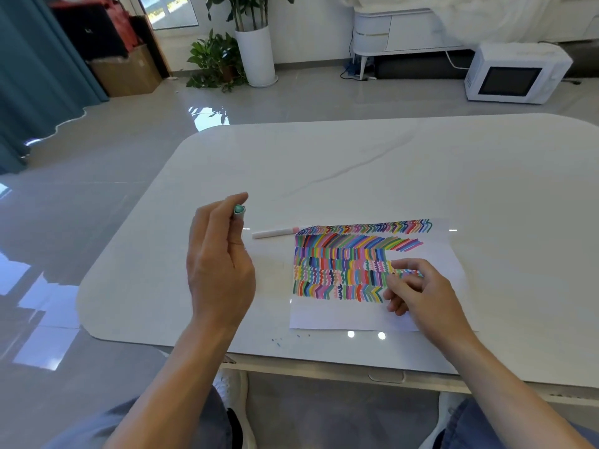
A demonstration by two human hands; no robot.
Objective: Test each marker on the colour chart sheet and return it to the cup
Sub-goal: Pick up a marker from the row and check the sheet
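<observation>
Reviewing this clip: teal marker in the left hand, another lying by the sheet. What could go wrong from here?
1. The pink-ended marker lies loose on the glossy table with no cup in view; it may roll or get left out.
2. The left hand holds the teal marker off the colour chart sheet; bluish specks already dot the table, so more could follow.
3. The right hand rests on the strokes; any wet ink might smear.

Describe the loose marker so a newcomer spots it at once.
On the white table, find the colour chart sheet. At its top left corner lies a white marker with a pink end; the teal-tipped marker is in the left hand.
</observation>
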